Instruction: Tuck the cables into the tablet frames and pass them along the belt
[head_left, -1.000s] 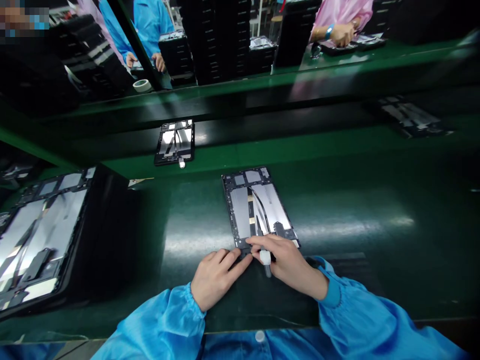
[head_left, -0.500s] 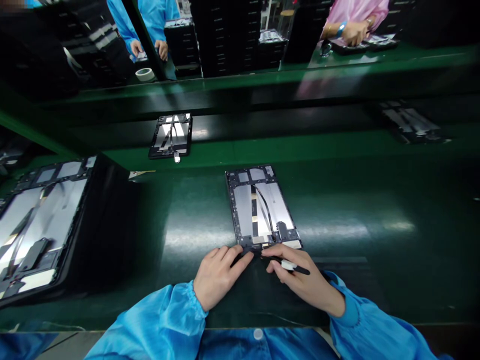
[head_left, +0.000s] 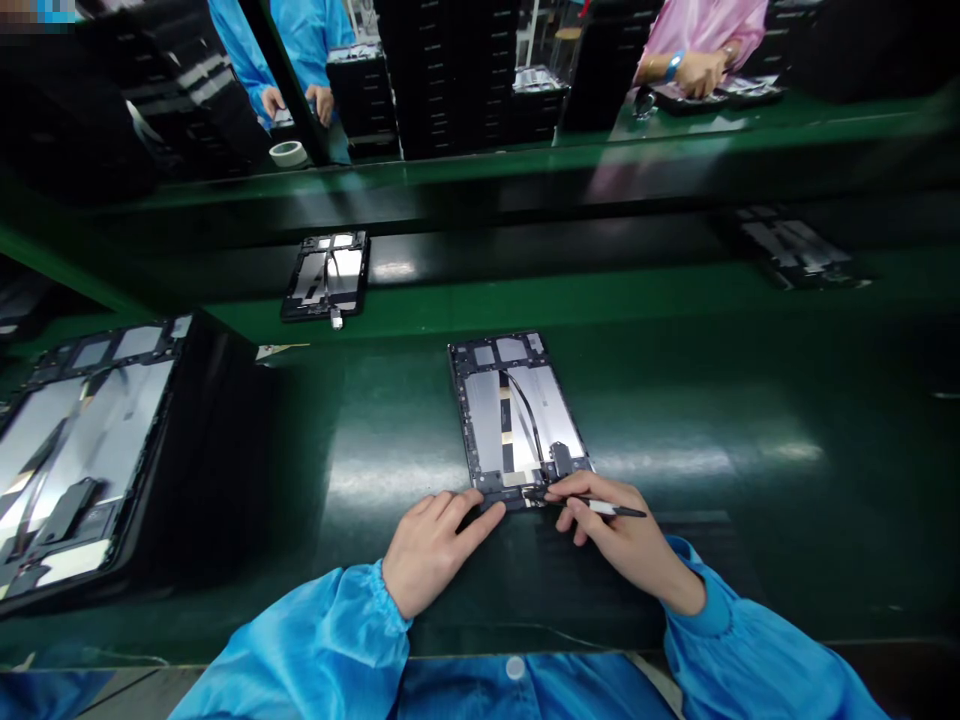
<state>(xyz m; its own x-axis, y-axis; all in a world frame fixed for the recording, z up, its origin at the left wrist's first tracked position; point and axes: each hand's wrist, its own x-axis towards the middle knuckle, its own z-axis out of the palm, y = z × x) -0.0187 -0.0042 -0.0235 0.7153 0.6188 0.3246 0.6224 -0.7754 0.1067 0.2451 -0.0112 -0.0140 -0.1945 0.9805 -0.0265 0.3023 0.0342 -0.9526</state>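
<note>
An opened tablet chassis point(head_left: 517, 415) lies face down on the green bench in front of me, silver plates and a black cable showing inside. My left hand point(head_left: 435, 545) rests with its fingers pressed on the chassis's near left corner. My right hand point(head_left: 619, 535) pinches a thin black pen-like tool point(head_left: 600, 507), lying almost flat, whose tip touches the chassis's near edge by a small black module.
A stack of similar chassis point(head_left: 75, 455) sits at my left. Another chassis point(head_left: 326, 275) lies on the dark conveyor belt beyond, and one more point(head_left: 795, 248) at far right. A tape roll point(head_left: 288, 153) and other workers' hands are across the line.
My right hand turned the tool from upright to nearly flat and brought its tip back onto the chassis's near edge. The chassis on the belt drifted left. My left hand stayed put.
</note>
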